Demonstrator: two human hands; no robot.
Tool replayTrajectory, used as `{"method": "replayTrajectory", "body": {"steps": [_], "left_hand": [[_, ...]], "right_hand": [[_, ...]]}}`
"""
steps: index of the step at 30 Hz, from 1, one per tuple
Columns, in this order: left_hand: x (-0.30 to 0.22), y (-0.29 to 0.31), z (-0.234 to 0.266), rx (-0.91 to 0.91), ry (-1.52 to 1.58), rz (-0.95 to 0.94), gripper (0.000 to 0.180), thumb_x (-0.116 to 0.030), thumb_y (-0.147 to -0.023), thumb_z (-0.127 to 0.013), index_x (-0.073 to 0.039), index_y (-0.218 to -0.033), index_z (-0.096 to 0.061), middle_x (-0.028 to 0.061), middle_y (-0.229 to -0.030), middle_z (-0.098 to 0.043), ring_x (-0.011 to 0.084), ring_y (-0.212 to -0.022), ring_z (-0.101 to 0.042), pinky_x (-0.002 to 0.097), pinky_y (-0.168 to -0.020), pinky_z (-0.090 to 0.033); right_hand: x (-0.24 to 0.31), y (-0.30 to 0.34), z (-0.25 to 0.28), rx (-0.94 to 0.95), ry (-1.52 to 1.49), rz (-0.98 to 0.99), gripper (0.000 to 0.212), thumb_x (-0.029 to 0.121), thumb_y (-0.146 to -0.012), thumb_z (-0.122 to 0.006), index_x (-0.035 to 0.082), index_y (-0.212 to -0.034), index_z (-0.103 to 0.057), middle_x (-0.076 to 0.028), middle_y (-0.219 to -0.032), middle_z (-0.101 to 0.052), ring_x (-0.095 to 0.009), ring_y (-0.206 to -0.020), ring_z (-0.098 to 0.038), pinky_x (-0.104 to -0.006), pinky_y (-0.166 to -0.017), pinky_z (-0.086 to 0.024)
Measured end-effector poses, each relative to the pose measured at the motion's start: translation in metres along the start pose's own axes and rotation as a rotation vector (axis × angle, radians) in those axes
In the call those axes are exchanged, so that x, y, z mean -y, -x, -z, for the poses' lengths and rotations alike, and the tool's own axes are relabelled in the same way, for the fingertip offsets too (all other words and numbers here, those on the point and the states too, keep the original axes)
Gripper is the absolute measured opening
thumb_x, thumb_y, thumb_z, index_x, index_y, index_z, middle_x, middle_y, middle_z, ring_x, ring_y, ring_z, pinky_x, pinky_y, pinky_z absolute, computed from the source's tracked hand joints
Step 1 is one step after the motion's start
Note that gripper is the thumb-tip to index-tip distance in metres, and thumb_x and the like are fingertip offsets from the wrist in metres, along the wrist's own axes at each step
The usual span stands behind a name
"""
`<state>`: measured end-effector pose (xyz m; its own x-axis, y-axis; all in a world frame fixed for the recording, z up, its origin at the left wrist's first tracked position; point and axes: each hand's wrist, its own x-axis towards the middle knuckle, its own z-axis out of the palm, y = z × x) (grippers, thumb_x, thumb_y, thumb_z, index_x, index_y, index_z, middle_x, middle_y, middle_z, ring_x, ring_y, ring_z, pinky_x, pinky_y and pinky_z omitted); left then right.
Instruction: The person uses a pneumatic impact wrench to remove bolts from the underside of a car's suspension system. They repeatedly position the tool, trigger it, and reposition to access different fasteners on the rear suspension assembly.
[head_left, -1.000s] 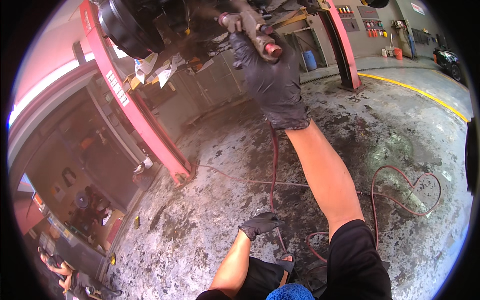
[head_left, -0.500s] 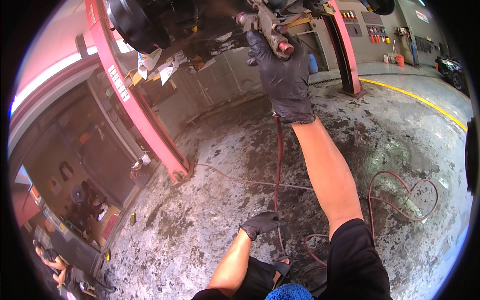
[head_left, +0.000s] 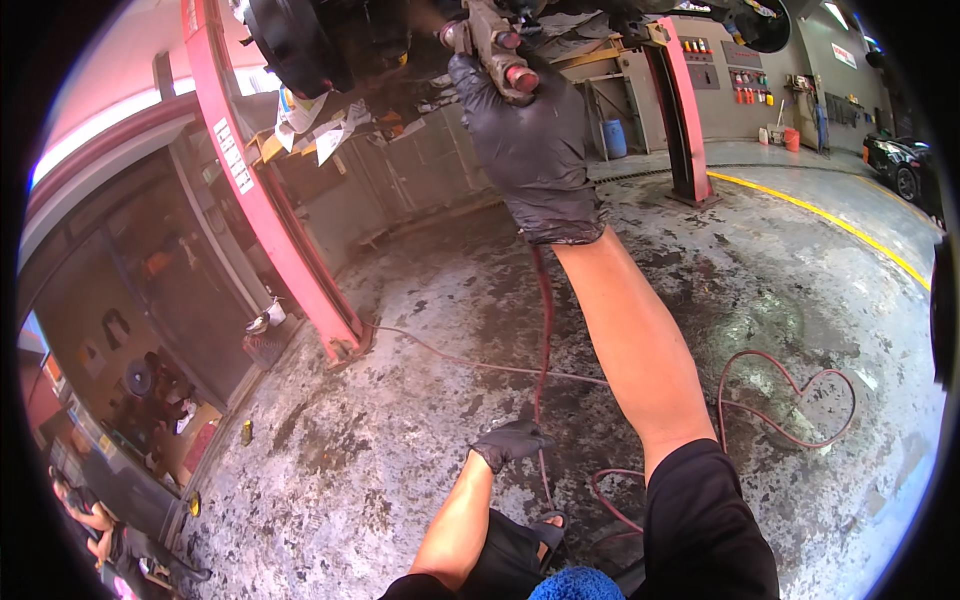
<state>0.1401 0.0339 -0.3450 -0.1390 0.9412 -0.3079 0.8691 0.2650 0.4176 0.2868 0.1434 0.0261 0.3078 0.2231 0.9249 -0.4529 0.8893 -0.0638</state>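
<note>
Raised high under a lifted vehicle (head_left: 340,40), my right hand (head_left: 530,150), in a black glove, is closed around a worn grey metal air tool (head_left: 490,45) with reddish ends. The tool's far end reaches up to the dark underside; whether it touches a part there I cannot tell. A dark red air hose (head_left: 545,310) hangs from below that hand. Lower down, my left hand (head_left: 510,444), also black-gloved, has its fingers closed on the hose, near my sandalled foot (head_left: 550,528).
Pink lift posts (head_left: 270,215) stand left and right (head_left: 682,120). Hose loops (head_left: 790,440) lie across the stained floor (head_left: 400,450). A seated person (head_left: 100,525) is at lower left by a doorway. A blue drum (head_left: 614,138) and a dark car (head_left: 900,165) are farther back.
My right hand and the air tool have shifted left and slightly up in the picture. The surroundings have also slid a little, as the view turned. Both hands keep their grip.
</note>
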Motion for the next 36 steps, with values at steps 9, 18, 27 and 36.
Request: {"method": "replayTrajectory", "body": {"steps": [9,18,27,36], "left_hand": [[0.003,-0.012,0.003,0.135,-0.044,0.051,0.055,-0.055,-0.096,-0.053,-0.015,-0.13,-0.068,0.017,-0.137,-0.061,0.0339,-0.129,-0.054,0.0408,-0.109,-0.041],[0.004,0.001,0.006,0.084,-0.013,0.022,0.06,-0.056,-0.096,-0.053,-0.007,-0.128,-0.068,0.0184,-0.133,-0.063,0.0344,-0.124,-0.058,0.0396,-0.106,-0.044],[0.023,-0.006,-0.002,0.049,-0.02,-0.007,0.06,-0.056,-0.095,-0.053,-0.01,-0.13,-0.067,0.0192,-0.134,-0.062,0.0342,-0.128,-0.055,0.0398,-0.108,-0.042],[0.012,0.036,0.062,-0.366,0.175,0.041,0.052,-0.049,-0.095,-0.056,-0.008,-0.125,-0.069,0.018,-0.129,-0.066,0.0308,-0.124,-0.059,0.0389,-0.106,-0.044]], "right_hand": [[0.008,0.009,-0.01,0.046,-0.107,-0.012,0.027,0.021,-0.093,-0.069,0.003,-0.114,-0.068,-0.016,-0.092,-0.074,-0.035,-0.085,-0.072,-0.0379,-0.073,-0.055],[0.008,-0.008,-0.008,-0.038,0.206,0.192,0.043,0.021,-0.096,-0.067,0.009,-0.137,-0.061,-0.02,-0.101,-0.073,-0.033,-0.092,-0.073,-0.0374,-0.071,-0.055],[0.033,-0.008,-0.004,-0.049,0.035,0.199,0.034,0.017,-0.097,-0.063,0.003,-0.127,-0.066,-0.02,-0.1,-0.073,-0.039,-0.093,-0.071,-0.04,-0.074,-0.054],[0.035,0.012,0.028,0.133,-0.101,-0.043,0.032,0.018,-0.095,-0.068,0.004,-0.124,-0.066,-0.015,-0.102,-0.075,-0.03,-0.093,-0.074,-0.0347,-0.078,-0.056]]}}
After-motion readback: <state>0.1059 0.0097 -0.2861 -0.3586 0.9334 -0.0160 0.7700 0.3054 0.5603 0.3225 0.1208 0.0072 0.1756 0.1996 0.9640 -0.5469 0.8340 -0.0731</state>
